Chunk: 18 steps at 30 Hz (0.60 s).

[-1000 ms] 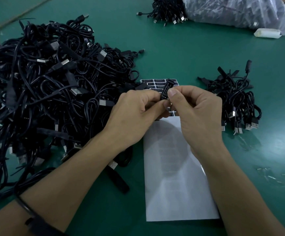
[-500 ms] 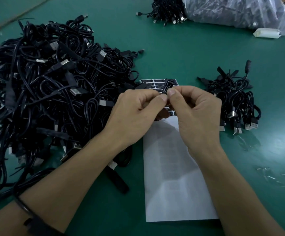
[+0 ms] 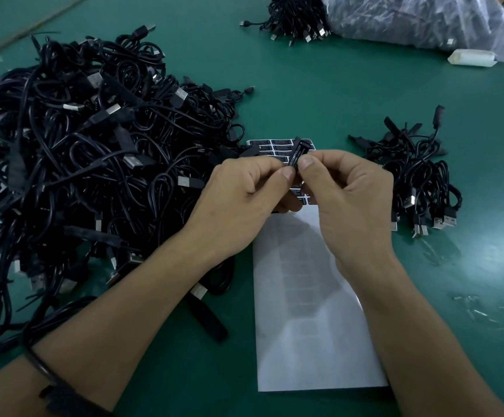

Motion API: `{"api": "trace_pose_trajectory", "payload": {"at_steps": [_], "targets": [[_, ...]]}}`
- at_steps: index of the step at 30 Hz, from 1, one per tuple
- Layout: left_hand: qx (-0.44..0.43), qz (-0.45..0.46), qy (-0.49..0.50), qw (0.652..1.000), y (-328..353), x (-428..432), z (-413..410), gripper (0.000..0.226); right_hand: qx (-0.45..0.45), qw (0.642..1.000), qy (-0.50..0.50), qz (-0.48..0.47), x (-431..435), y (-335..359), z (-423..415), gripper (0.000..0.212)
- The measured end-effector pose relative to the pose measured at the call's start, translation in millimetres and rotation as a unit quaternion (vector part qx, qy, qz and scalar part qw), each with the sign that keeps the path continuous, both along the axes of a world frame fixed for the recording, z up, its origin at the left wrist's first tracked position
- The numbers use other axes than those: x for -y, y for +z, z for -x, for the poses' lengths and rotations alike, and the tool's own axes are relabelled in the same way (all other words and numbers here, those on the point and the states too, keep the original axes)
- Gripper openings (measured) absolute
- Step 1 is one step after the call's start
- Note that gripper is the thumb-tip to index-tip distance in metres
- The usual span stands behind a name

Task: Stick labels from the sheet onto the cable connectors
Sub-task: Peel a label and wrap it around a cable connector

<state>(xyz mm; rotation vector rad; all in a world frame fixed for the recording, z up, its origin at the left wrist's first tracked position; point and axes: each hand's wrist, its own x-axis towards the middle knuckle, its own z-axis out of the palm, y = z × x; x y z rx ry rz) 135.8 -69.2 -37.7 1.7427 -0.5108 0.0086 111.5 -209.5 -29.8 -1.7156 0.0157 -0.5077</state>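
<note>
Desk (image 3: 320, 94): green mat surface, matt, with a soft sheen near right.
Cables (image 3: 79, 176), left heap: black plastic sheathing, smooth, faintly glossy.
Plug shells (image 3: 449, 220), right bundle: bare bright metal.
Label sheet (image 3: 314, 341): white backing paper, glossy, reflective.
Pinched label (image 3: 298, 155): black, smooth, white print.
Bag (image 3: 410, 19), far right: clear plastic film, crinkled, shiny.
Block (image 3: 472, 58) beside it: white, matt.

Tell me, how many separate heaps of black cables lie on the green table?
3: a big tangled heap at the left, a small heap at the right, and a bunch at the far edge by the plastic bag, which may hide more.
</note>
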Motion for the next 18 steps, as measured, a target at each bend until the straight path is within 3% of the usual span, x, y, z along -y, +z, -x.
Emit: {"api": "trace_pose_trajectory", "payload": {"at_steps": [18], "targets": [[0.022, -0.019, -0.013, 0.999, 4.1, 0.0, 3.2, 0.031, -0.007, 1.0, 0.009, 0.004, 2.0, 5.4, 2.6, 0.02]]}}
